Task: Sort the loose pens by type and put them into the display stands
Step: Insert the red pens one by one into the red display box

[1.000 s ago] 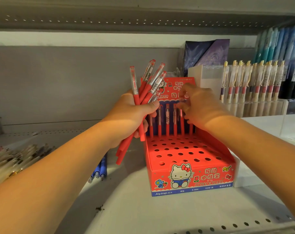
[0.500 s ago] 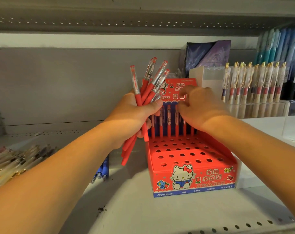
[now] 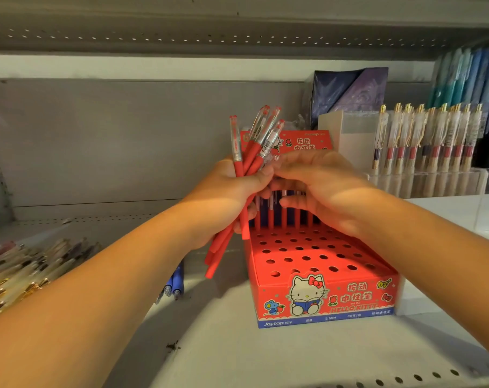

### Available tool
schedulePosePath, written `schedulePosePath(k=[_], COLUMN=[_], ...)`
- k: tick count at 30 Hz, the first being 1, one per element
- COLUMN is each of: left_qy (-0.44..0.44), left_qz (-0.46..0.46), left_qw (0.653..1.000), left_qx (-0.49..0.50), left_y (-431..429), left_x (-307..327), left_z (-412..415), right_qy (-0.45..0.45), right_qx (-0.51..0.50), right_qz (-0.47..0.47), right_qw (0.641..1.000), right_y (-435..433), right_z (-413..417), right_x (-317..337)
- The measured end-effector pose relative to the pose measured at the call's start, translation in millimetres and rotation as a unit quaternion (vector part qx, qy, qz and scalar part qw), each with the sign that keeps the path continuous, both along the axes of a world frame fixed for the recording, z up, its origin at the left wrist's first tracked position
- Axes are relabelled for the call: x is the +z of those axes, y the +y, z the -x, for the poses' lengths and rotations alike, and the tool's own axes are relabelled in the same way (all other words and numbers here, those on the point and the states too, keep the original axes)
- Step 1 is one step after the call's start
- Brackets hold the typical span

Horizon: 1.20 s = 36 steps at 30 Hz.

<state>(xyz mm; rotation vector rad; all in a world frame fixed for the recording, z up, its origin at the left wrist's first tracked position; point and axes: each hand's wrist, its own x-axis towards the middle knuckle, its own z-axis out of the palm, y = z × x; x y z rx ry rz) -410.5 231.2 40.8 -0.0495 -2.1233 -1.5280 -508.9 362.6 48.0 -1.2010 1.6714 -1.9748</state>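
Clenching at centre of frame, left hand (image 3: 223, 197) grasps red pens (image 3: 254, 152) as bundle; right hand (image 3: 321, 189) at bundle, its grasp we cannot tell. Display stand (image 3: 349, 292) lower right. We judge: pulling one pen may spill others.

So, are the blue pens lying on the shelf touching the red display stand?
Apart. The head view shows the blue pens lying left of the red display stand, with a strip of bare shelf plainly visible between them.
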Motion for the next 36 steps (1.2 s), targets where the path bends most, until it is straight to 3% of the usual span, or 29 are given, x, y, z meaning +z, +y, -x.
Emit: schedulePosePath(k=[4, 11, 15, 20, 32, 36], left_qy=[-0.004, 0.026, 0.052, 0.064, 0.047, 0.058], left_qz=[-0.021, -0.055, -0.028, -0.03, -0.014, -0.047], left_qw=[1.0, 0.993, 0.984, 0.981, 0.985, 0.989], left_qx=[0.02, 0.1, 0.17, 0.178, 0.163, 0.127], left_y=[-1, -3, -9, -8, 1, 2], left_x=[0, 4, 6, 8, 6, 7], left_z=[2, 5, 7, 6, 3, 2], right_qy=[-0.045, -0.143, -0.066, 0.085, 0.182, 0.235], right_qx=[0.004, -0.008, -0.106, -0.191, -0.242, -0.19], right_qz=[0.026, 0.171, 0.166, 0.09, 0.039, -0.032], right_qw=[0.999, 0.975, 0.978, 0.974, 0.952, 0.953], right_y=[-1, 1, 3, -5, -7, -11], right_z=[-2, -3, 1, 10, 22, 16], right_x=[3, 15, 14, 0, -12, -17])
